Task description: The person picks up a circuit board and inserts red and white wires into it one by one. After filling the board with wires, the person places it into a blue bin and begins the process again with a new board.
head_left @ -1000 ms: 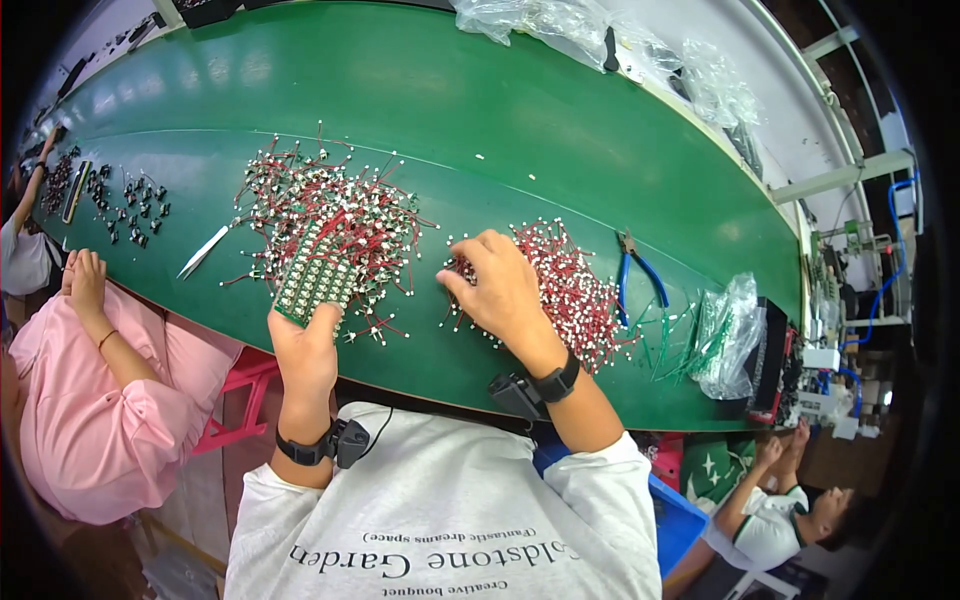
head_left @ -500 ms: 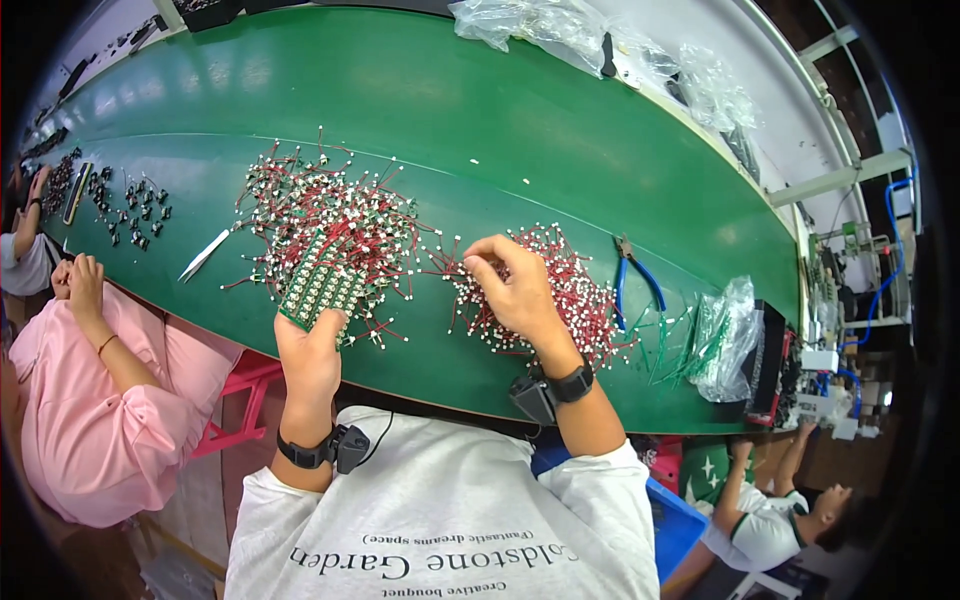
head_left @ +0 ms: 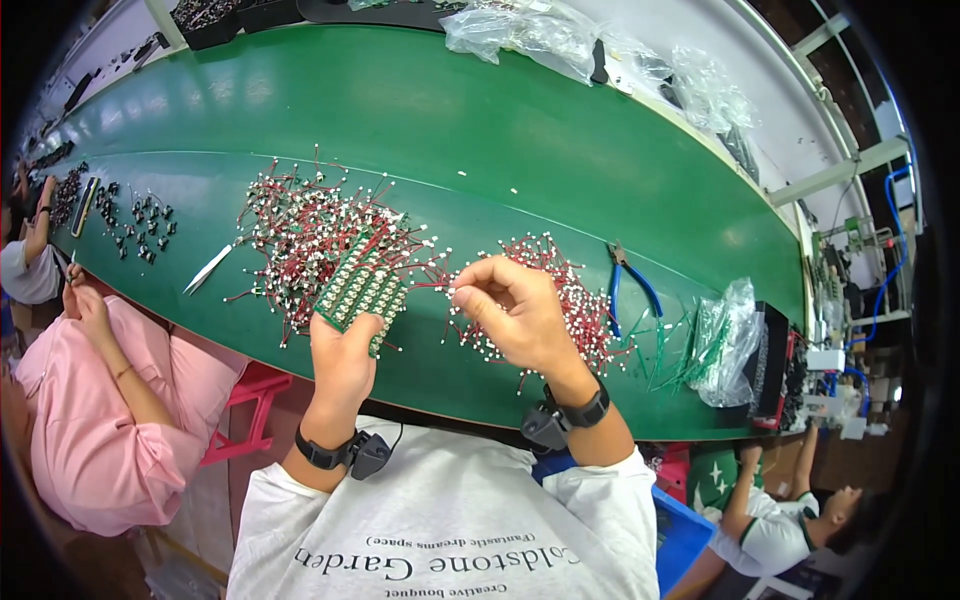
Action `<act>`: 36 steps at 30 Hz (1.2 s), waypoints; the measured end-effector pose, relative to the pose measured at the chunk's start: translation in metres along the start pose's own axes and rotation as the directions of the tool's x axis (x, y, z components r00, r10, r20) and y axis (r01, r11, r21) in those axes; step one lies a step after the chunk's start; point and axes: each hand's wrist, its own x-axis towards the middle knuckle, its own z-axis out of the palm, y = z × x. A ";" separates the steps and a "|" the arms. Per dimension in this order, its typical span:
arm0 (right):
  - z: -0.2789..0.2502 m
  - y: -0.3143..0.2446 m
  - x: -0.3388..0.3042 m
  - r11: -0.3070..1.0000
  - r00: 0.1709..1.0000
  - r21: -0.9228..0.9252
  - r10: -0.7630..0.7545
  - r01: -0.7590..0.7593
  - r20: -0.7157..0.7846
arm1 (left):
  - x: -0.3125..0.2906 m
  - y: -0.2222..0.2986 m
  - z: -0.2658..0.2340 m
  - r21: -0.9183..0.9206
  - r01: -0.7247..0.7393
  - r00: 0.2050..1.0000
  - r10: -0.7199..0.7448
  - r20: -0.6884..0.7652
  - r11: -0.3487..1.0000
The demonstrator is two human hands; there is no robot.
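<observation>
head view showed the left hand (head_left: 343,355) pinching a flat, stiff green circuit panel with pale rows (head_left: 362,290) by its near edge, probably to leave its face exposed. the right hand (head_left: 517,312) had its fingertips almost meeting beside thin red wires (head_left: 432,284); whether they pinched one, i could not tell. beneath and beyond those fingers sprawled a tangled heap of white-tipped red wires (head_left: 582,318), seemingly for easy reach.

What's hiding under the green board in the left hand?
Beyond the green board, a heap of red wires with white ends shows. The board covers whatever is right beneath it.
</observation>
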 end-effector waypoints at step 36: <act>0.031 0.011 0.014 0.843 0.909 -0.409 -0.410 0.349 -0.071 | -0.013 -0.005 0.024 0.112 -0.104 0.993 0.096 0.067 0.988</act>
